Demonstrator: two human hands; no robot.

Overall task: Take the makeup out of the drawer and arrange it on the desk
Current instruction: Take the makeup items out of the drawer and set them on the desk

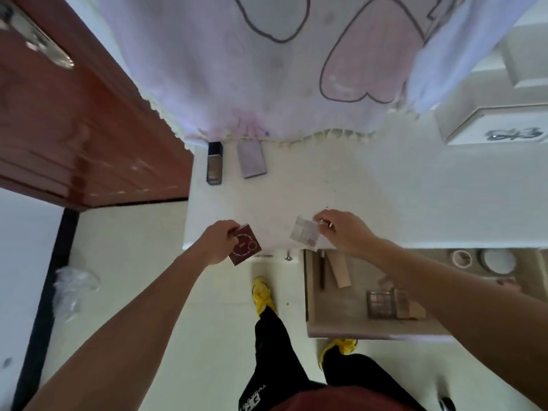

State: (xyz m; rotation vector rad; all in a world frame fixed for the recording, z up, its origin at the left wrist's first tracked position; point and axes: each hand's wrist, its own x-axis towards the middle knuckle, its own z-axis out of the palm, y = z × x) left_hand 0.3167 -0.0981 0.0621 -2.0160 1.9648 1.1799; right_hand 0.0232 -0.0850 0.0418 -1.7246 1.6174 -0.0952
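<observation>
My left hand [218,243] grips a dark red square makeup box [245,245] at the white desk's [326,179] front left edge. Over the front edge of the desk, my right hand [341,231] holds a clear eyeshadow palette [307,236]. At the desk's far left lie a dark foundation bottle [214,163] and a lilac flat case [251,160], side by side. Below the desk on the right, the open drawer [317,330] holds a beige tube [339,269], a thin pencil [322,269], a dark palette [381,304] and a pinkish one [404,305].
A pink-and-white cloth [252,69] hangs over the back of the desk. A brown wooden door [74,129] stands at the left. Round containers [498,261] sit in a compartment at the right. A white box [492,126] is at the far right. My feet in yellow shoes [262,295] are on the floor.
</observation>
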